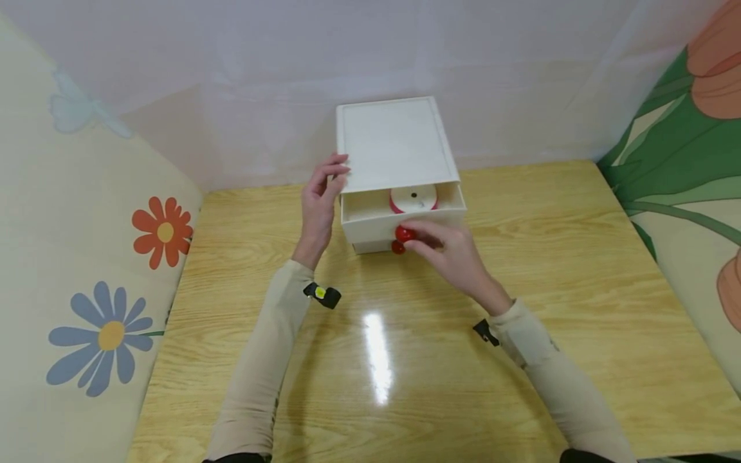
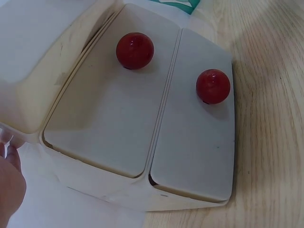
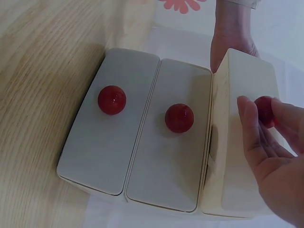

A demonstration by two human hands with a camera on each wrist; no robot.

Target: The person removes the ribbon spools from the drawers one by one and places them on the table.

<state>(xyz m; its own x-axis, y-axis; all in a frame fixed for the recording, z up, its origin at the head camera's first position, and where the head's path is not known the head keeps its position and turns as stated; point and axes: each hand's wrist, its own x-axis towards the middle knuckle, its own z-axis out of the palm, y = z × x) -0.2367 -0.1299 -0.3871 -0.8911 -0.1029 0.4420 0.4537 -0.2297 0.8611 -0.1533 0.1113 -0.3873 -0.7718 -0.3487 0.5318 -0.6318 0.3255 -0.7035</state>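
A white three-drawer cabinet (image 1: 396, 141) stands at the back of the table, its top drawer (image 1: 370, 229) pulled partway out. Thumb and fingers of my right hand (image 1: 448, 251) pinch the round red knob (image 3: 264, 112) on that drawer's front. Inside the drawer shows a white disc (image 1: 413, 196) with a red rim and a small dark centre; its lower part is hidden by the drawer front. My left hand (image 1: 320, 202) rests its fingers against the cabinet's left side near the top edge. Both lower drawers are closed, each with a red knob (image 2: 135, 51).
The cabinet stands on a wood-grain table (image 1: 255, 270), close to a pale back wall (image 1: 260, 96). Side panels carry painted flowers (image 1: 164, 231). A bright light reflection lies on the tabletop in front of the cabinet. Each wrist wears a small black camera (image 1: 322, 294).
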